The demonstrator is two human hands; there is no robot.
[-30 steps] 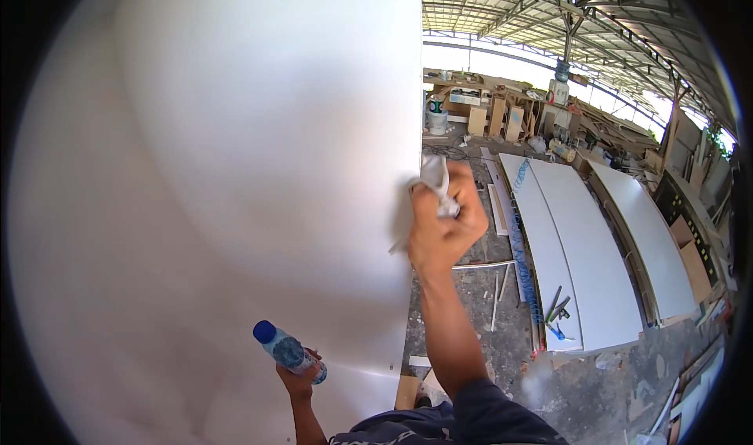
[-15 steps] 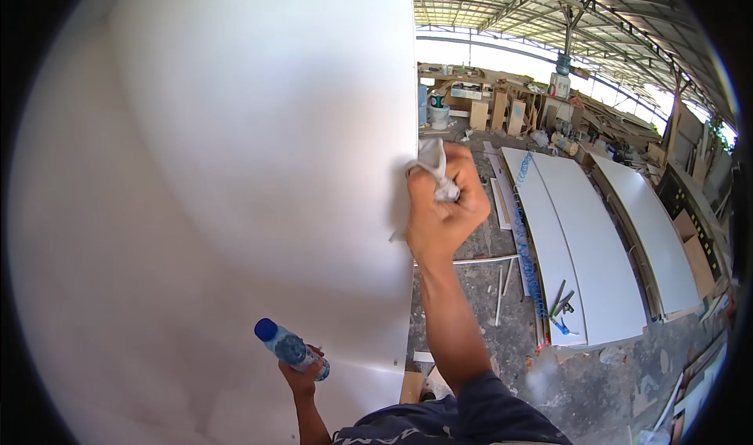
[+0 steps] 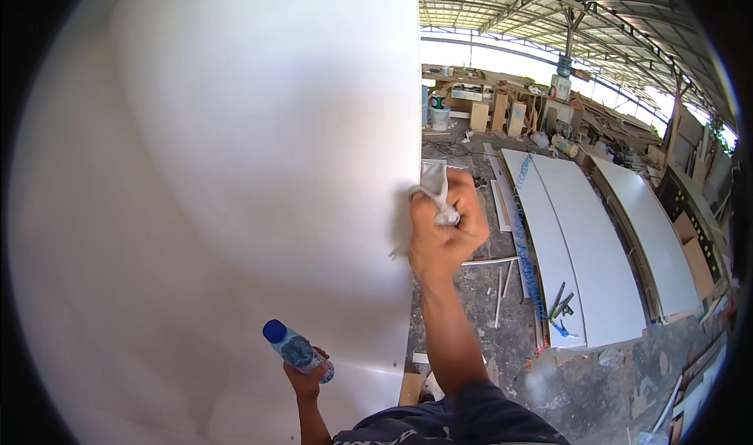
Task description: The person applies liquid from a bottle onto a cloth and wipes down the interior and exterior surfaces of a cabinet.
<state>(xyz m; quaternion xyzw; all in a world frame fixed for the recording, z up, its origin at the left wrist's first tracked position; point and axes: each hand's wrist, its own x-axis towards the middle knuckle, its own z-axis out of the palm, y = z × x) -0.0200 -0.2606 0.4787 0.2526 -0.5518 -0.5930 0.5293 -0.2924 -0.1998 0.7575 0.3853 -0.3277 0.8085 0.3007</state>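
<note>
A large white panel (image 3: 259, 147) fills the left and middle of the view, its right edge running upright. At that edge my right hand (image 3: 451, 229) is closed around a pale grey cloth (image 3: 433, 180), which meets the panel's edge. Lower down, my left hand (image 3: 307, 374) grips a clear plastic bottle (image 3: 296, 351) with a blue cap, tilted to the left, in front of the panel. Part of the cloth is hidden inside my fingers.
White boards (image 3: 584, 249) lie on supports to the right, with a blue coiled hose (image 3: 524, 245) along them and an air gun (image 3: 563, 329) on one end. A water dispenser (image 3: 560, 86) and a cluttered workbench (image 3: 490, 80) stand at the back.
My right hand has slid down along the panel's edge with the cloth. My left hand and the bottle have shifted slightly to the right in view.
</note>
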